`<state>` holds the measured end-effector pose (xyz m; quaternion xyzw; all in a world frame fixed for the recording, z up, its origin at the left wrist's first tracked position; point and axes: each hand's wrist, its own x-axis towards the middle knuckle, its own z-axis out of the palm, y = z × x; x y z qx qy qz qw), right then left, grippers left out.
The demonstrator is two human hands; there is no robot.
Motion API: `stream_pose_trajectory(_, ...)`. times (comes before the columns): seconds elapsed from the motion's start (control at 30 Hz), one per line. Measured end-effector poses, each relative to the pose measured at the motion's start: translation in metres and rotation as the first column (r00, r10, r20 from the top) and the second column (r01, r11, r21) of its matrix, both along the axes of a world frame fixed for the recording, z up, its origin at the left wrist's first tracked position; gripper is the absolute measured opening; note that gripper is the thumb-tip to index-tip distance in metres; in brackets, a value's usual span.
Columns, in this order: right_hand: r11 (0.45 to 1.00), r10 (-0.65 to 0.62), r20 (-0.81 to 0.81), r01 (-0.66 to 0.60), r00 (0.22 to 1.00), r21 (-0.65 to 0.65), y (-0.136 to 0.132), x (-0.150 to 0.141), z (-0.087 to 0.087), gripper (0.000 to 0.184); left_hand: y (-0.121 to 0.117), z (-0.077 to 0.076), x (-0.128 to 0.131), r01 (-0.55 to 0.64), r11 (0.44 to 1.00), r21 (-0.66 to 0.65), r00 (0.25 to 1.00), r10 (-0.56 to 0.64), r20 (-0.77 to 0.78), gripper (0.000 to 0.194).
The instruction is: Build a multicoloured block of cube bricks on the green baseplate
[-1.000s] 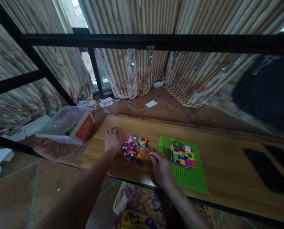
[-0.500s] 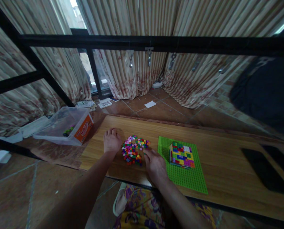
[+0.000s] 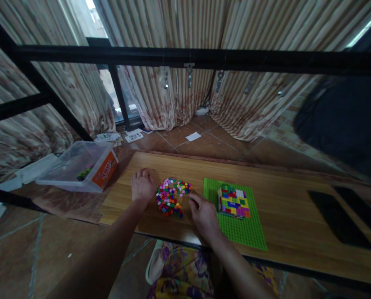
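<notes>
My left hand [image 3: 142, 185] rests on the wooden table, just left of a loose heap of small coloured toy bricks [image 3: 166, 195]. Its fingers point away from me and nothing shows in them. On the heap's other side is my right hand [image 3: 205, 216], thumb and forefinger pinched together. A tiny green brick [image 3: 190, 199] shows at those fingertips, partly hidden. Right of this hand lies a green baseplate [image 3: 244, 234]. A block built of many-coloured bricks [image 3: 234, 202] stands on it, its top a patchwork of colours.
A clear plastic box [image 3: 76, 166] with an orange label and a few green pieces inside sits left of the table [image 3: 285, 199]. Two dark flat panels [image 3: 339, 220] lie at the table's right. A black metal bar [image 3: 173, 56] crosses in front of the curtains.
The view has shifted slightly, so the scene sits a little further left. My right hand has drawn slightly right, away from the loose bricks. My left hand keeps its place.
</notes>
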<state>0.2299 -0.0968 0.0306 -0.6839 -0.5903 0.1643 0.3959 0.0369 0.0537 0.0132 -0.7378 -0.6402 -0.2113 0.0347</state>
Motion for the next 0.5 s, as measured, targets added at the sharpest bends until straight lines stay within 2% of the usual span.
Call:
stream_pose_trajectory(0.2, 0.997, 0.081, -0.051, -0.081, 0.995, -0.004, 0.005, 0.0, 0.002, 0.034, 0.0, 0.0, 0.0, 0.003, 1.0, 0.001, 1.0, -0.003, -0.008, 0.035)
stream_pose_trajectory(0.37, 1.0, 0.0, -0.197, 0.004, 0.98, 0.018, 0.001, 0.003, 0.001, 0.025, 0.0, 0.001, 0.001, -0.005, 1.0, -0.015, 1.0, 0.005, 0.007, 0.036)
stream_pose_trajectory(0.5, 1.0, -0.024, -0.385, 0.023, 0.922, -0.007, -0.014, 0.008, 0.002, 0.021, 0.0, 0.001, 0.001, -0.004, 1.0, -0.014, 1.0, 0.004, 0.014, 0.036)
